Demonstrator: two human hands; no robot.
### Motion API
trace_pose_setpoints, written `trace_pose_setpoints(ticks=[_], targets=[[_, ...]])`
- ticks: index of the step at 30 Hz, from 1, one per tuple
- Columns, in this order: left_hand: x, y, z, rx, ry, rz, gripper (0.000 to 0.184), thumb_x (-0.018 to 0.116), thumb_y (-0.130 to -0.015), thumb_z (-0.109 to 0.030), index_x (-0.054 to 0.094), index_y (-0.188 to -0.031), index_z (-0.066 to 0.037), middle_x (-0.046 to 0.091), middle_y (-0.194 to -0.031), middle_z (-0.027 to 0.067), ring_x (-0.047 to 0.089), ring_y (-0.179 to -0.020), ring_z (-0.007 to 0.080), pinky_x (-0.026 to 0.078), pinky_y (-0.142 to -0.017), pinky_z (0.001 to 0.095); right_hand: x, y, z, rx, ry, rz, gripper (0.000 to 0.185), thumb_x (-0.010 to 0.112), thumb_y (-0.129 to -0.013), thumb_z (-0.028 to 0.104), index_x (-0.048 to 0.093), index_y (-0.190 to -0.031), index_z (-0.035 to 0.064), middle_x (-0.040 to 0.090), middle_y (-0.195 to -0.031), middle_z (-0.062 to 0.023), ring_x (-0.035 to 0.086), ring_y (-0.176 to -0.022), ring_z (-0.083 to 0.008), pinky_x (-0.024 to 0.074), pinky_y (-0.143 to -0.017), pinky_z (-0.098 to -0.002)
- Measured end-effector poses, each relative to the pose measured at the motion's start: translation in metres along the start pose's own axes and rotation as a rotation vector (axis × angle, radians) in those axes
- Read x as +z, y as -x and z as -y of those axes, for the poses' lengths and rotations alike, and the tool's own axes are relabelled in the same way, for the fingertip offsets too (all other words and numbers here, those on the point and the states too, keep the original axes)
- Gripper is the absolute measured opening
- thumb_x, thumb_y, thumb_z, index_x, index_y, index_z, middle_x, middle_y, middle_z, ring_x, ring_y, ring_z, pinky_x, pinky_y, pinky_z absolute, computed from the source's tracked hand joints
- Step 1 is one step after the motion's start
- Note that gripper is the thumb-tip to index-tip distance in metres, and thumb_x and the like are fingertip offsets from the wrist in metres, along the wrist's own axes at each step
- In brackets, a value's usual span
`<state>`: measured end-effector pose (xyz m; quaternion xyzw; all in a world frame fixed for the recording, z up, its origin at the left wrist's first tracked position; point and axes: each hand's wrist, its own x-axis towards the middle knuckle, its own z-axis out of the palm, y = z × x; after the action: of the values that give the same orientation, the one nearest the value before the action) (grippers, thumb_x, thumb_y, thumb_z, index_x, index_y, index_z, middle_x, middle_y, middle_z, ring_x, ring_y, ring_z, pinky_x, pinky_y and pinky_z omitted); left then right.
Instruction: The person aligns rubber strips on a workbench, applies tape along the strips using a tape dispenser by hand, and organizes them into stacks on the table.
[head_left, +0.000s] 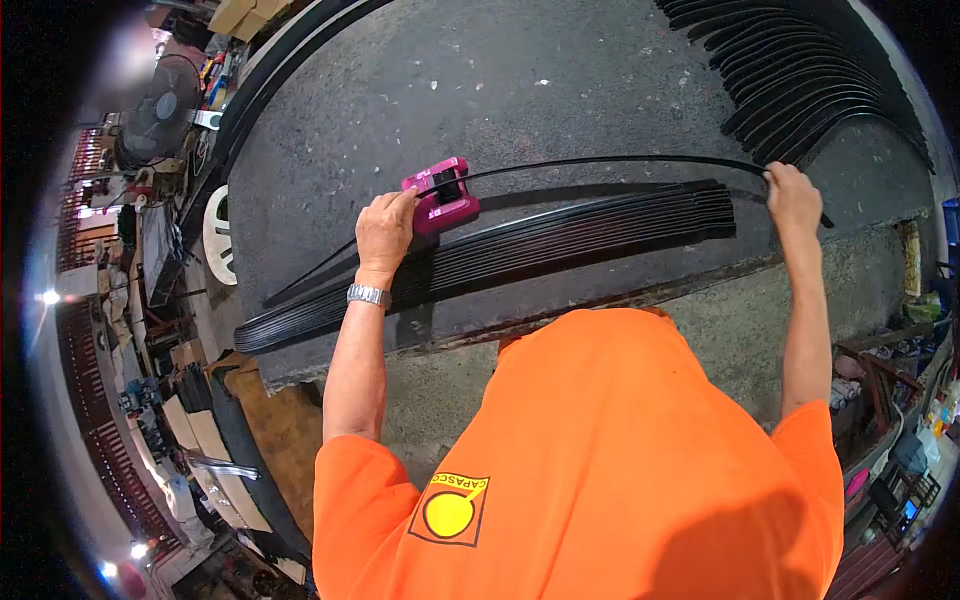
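Observation:
My left hand, with a metal watch on its wrist, pinches a long thin black strip beside a pink block-like device with a black middle part. The strip runs over or through the device; which one I cannot tell. Farther right, my right hand grips the same strip near its end, and a short piece sticks out past the fingers. Between the hands the strip bows slightly away from me. A flat bundle of similar black strips lies on the dark worktable, nearer my body.
Many curved black strips are fanned out at the table's far right. Longer black lengths curve along its left edge. Beyond that edge are a white plastic chair and a fan. Clutter fills both sides.

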<state>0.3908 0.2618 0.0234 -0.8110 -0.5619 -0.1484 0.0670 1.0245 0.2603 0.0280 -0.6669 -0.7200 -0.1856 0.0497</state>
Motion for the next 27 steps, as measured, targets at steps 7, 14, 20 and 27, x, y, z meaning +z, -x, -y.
trace_pose_setpoints(ticks=[7, 14, 20, 27], targets=[[-0.003, -0.012, -0.013, -0.017, -0.016, 0.034, 0.015, 0.069, -0.091, -0.022, 0.073, -0.101, -0.012, 0.072, -0.092, 0.0071, 0.068, -0.083, 0.0273, 0.055, -0.072, 0.0409, 0.001, 0.038, -0.132, 0.252, 0.154, 0.191, 0.020, 0.052, -0.101, 0.030, 0.064, -0.111, 0.0187, 0.069, -0.101, -0.0089, 0.067, -0.093, -0.0348, 0.0537, -0.076, -0.0500], [-0.006, -0.017, -0.020, -0.021, -0.036, 0.044, 0.014, 0.069, -0.092, -0.023, 0.073, -0.099, -0.011, 0.072, -0.090, 0.0077, 0.069, -0.084, 0.0283, 0.056, -0.073, 0.0411, -0.001, 0.092, -0.256, 0.526, 0.245, 0.385, 0.027, 0.049, -0.103, 0.030, 0.062, -0.122, 0.0157, 0.067, -0.118, -0.0134, 0.064, -0.105, -0.0395, 0.0518, -0.082, -0.0518], [-0.006, -0.021, -0.025, -0.058, -0.078, 0.084, 0.015, 0.068, -0.092, -0.026, 0.073, -0.097, -0.013, 0.070, -0.088, 0.0073, 0.069, -0.084, 0.0286, 0.056, -0.072, 0.0419, 0.010, 0.172, -0.378, 0.597, 0.366, 0.342, 0.032, 0.049, -0.104, 0.032, 0.060, -0.128, 0.0152, 0.068, -0.119, -0.0147, 0.065, -0.104, -0.0388, 0.0514, -0.081, -0.0522], [-0.010, -0.037, -0.045, -0.021, -0.093, 0.100, 0.013, 0.066, -0.092, -0.026, 0.071, -0.091, -0.014, 0.068, -0.085, 0.0072, 0.067, -0.081, 0.0292, 0.055, -0.069, 0.0434, -0.034, 0.233, -0.447, 0.817, 0.400, 0.329, 0.031, 0.049, -0.103, 0.031, 0.059, -0.129, 0.0162, 0.067, -0.122, -0.0174, 0.063, -0.106, -0.0431, 0.0492, -0.080, -0.0548]])
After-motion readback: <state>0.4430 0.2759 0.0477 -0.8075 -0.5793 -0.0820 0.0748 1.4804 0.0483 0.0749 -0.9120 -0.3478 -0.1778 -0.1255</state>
